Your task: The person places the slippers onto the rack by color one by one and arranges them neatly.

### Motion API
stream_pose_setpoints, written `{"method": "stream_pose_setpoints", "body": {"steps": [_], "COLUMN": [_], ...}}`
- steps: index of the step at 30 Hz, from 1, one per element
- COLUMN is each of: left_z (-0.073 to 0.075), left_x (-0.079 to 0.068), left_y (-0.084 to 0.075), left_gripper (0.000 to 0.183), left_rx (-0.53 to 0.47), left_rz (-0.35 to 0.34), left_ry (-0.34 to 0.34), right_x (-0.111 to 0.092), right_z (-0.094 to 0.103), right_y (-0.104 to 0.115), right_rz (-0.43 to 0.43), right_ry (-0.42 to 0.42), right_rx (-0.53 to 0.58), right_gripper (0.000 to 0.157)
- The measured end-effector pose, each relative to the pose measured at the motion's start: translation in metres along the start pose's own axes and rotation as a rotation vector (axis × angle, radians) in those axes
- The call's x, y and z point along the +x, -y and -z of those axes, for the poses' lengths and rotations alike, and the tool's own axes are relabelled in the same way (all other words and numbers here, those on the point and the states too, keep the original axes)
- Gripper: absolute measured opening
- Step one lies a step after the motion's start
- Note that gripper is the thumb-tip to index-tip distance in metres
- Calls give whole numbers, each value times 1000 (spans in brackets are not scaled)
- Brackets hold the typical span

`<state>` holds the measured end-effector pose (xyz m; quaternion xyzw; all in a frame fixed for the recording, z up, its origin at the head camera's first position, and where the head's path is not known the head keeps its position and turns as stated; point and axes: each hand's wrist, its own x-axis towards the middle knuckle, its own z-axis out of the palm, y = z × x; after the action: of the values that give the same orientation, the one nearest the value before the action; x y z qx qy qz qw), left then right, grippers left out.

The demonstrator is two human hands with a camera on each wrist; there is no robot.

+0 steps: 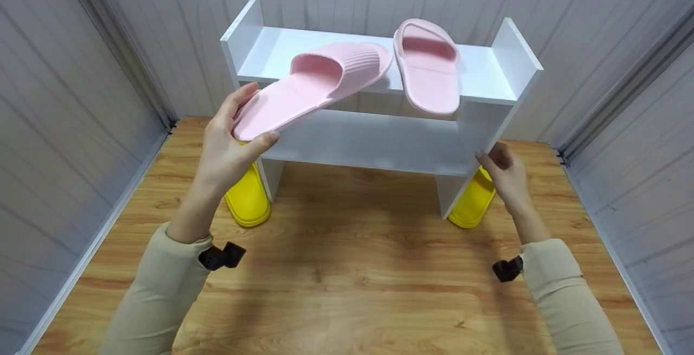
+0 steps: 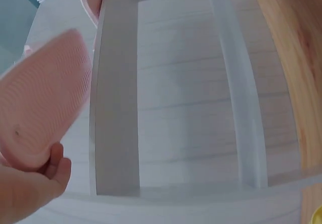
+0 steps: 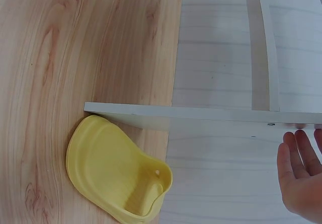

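Note:
My left hand (image 1: 223, 149) grips a pink slipper (image 1: 320, 84) by its heel end, thumb on one edge and fingers on the other. The slipper is tilted, its toe overlapping the top board of a white shelf (image 1: 368, 141); its ribbed sole (image 2: 45, 93) shows in the left wrist view. A second pink slipper (image 1: 432, 84) is on the top board at right, heel toward me. Beside the shelf's right side panel (image 3: 201, 114) is my right hand (image 1: 508, 173), holding nothing, with loosely bent fingers (image 3: 297, 156) right at the panel's outer face.
One yellow slipper (image 1: 249, 200) lies on the wooden floor (image 1: 347, 268) by the shelf's left side. Another yellow slipper (image 3: 113, 163) lies outside the right panel, under my right hand. Panelled walls (image 1: 70, 127) close in the left, right and back.

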<state>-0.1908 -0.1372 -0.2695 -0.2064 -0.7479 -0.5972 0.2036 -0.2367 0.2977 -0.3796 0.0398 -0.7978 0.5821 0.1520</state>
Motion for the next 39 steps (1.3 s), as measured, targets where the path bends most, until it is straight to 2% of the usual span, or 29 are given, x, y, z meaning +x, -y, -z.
{"method": "stream_pose_setpoints", "body": {"steps": [3,5,12,17,21,24,27,32,39], "left_z": [-10,-14,-30,-42,-51,-57,-62,-67,-73], "left_x": [1,2,11,19,24,25,25,23,20], "left_y": [-12,-15,6,4,2,1,1,-2,-6], "left_gripper": [61,61,66,75,79,80,83,84,76], "left_rx": [75,124,246,400,466,459,397,287,250], "left_rz": [38,42,-6,7,18,12,10,23,13], "left_ry": [-29,-43,-149,-171,-183,-198,-188,-126,-49], "right_x": [3,4,4,4,4,4,4,3,3], "right_z": [1,1,2,2,1,1,0,0,1], "right_y": [-8,-9,-10,-10,-10,-10,-10,-9,-9], "right_rz": [9,15,25,28,19,16,21,21,4], "right_ry": [3,6,5,-3,-7,-2,3,0,4], "right_rx": [5,10,17,4,-11,-5,1,-1,3], "right_gripper": [44,44,44,45,45,45,45,44,45]}}
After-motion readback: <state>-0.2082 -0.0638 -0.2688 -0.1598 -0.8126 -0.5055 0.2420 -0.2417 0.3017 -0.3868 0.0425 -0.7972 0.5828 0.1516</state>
